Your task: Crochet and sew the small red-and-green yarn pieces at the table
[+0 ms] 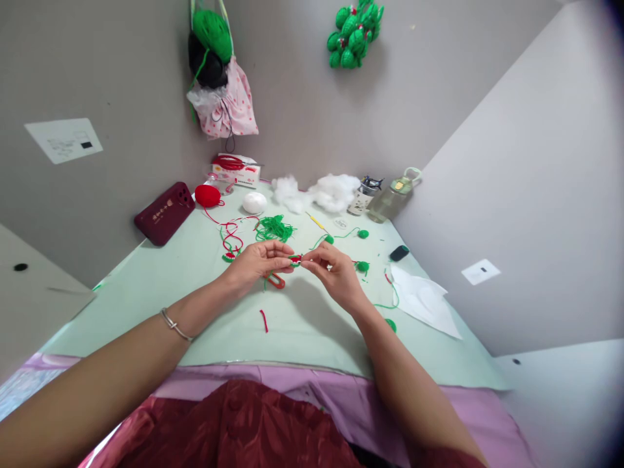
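Note:
Above the middle of the table, my left hand (266, 260) pinches a small red, white and green crochet piece (295, 260) between thumb and fingers. My right hand (334, 270) is closed at the piece's right edge, fingertips pinched together; whatever thin thing they hold there is too small to make out. Just below the left fingers lies an orange-red scissors-like tool (275, 280). A second red and green crochet piece (228, 257) rests left of my left hand, joined to loose red yarn (234, 237). A short red yarn scrap (264, 320) lies nearer to me.
Behind the hands are a green yarn tangle (275, 228), a yellow-handled crochet hook (316, 222), white stuffing (334, 192), a red yarn ball (208, 195) and a phone (164, 213). Small green crochet balls (362, 266), white paper (422, 296) and a bottle (394, 198) stand or lie right.

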A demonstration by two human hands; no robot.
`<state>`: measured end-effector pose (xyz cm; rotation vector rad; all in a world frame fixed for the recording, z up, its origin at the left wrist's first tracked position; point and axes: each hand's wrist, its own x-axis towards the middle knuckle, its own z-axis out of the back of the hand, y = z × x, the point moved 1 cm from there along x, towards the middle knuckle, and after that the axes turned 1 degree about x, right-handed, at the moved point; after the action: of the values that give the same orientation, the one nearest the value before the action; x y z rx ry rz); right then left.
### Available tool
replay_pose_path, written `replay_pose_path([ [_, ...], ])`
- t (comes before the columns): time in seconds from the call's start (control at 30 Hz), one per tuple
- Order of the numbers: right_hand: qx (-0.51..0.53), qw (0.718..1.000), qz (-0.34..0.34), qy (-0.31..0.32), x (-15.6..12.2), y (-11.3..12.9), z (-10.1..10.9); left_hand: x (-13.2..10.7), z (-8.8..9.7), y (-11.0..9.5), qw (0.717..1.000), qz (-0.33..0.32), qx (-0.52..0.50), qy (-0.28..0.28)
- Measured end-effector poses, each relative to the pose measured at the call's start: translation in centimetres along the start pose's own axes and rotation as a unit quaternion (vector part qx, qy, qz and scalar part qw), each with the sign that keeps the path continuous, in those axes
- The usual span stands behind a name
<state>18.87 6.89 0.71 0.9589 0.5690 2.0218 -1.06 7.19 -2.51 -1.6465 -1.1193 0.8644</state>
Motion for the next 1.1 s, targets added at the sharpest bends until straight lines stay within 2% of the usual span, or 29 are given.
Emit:
replay_pose_path([
  [0.17, 0.078, 0.996, -0.036, -0.013, 0.2, -0.1, -0.2, -0.1, -0.3, -0.3, 1.000, 0.013, -0.018, -0.002],
  [0.33, 0.164, 0.985, -0.060, 0.021, 0.4, -0.4, 0.0, -0.2, -0.4, -0.6, 0.999, 0.017, -0.026, 0.013],
  [0.5, 0.175, 0.979, -0.102, 0.004, 0.5, -0.4, -0.5, -0.3, -0.4, -0.5, 1.000, 0.006, -0.022, 0.000],
  [0.6, 0.145, 0.981, -0.123, -0.030, 0.3, -0.5, -1.1, -0.2, -0.4, 0.0, 1.000, -0.004, -0.017, -0.007],
  [0.7, 0.113, 0.985, -0.125, -0.035, 0.0, -0.6, -1.9, 0.0, -0.4, 0.5, 1.000, -0.021, -0.001, -0.017],
  [0.8, 0.069, 0.994, -0.076, -0.028, -0.3, -0.4, -2.5, 0.1, -0.5, 0.7, 0.998, -0.048, 0.029, -0.020],
  [0.9, -0.041, 0.999, 0.007, -0.034, -0.6, 0.1, -2.9, 0.0, -0.6, 0.7, 0.996, -0.065, 0.050, -0.026],
  [1.0, -0.156, 0.986, 0.056, -0.018, -0.8, 0.3, -2.9, 0.0, -0.6, 0.8, 0.996, -0.049, 0.059, -0.037],
  [1.1, -0.216, 0.974, 0.071, 0.017, -0.8, 0.3, -2.8, 0.0, -0.5, 0.9, 0.997, -0.042, 0.062, -0.031],
])
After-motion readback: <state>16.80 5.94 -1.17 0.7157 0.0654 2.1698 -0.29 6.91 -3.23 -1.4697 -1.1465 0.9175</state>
